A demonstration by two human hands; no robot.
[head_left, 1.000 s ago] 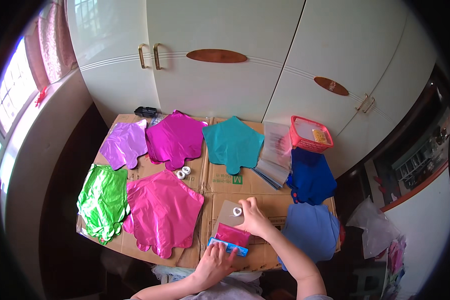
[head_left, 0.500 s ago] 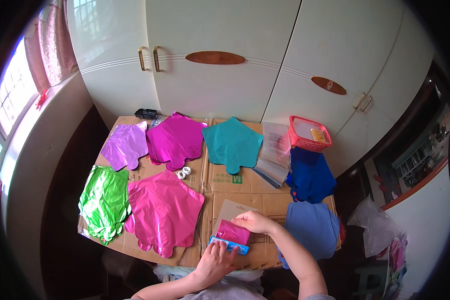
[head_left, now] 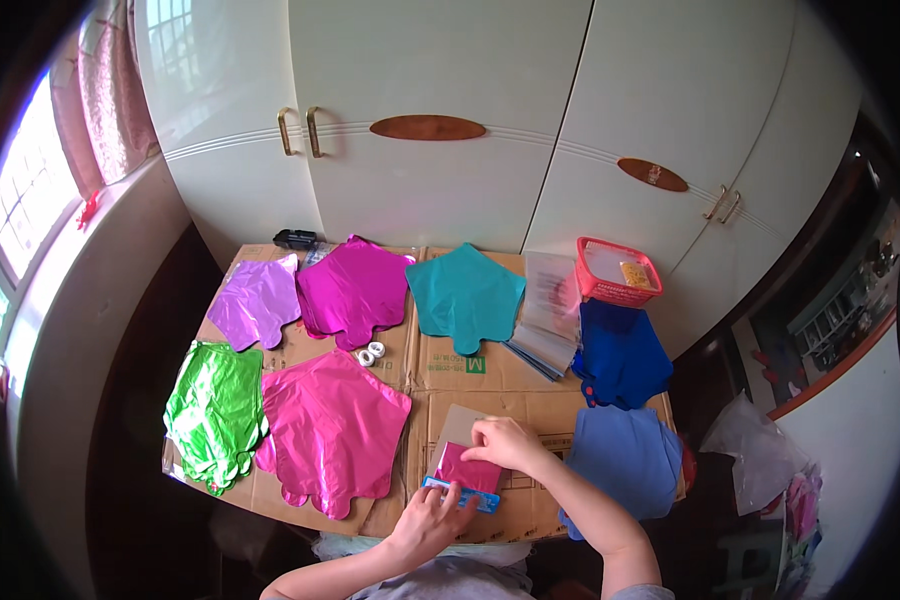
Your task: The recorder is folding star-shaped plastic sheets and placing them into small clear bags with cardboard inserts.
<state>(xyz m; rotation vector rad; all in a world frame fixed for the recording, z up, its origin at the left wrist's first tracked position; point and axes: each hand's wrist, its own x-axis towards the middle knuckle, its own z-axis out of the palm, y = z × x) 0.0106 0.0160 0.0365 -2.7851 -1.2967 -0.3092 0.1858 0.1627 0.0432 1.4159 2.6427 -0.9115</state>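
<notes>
A folded pink foil balloon lies as a flat, shiny packet on a grey card near the table's front. Across its near edge runs a blue strip, perhaps part of a package. My left hand rests on this strip from the near left, its fingers spread. Coming in from the right, my right hand touches the foil's far right corner, thumb and bent fingers apart. Left of them, flat pink foil balloons lie stacked, rounded tails toward me.
Cardboard covers the table. Around it lie green, lilac, magenta and teal foil balloons, white rolls, clear sleeves, a red basket, dark blue foil and light blue foil.
My right hand's thumb has moved down over the foil, away from its fingers. The left hand's fingers have shifted slightly right along the blue strip. The whole view has tilted a little.
</notes>
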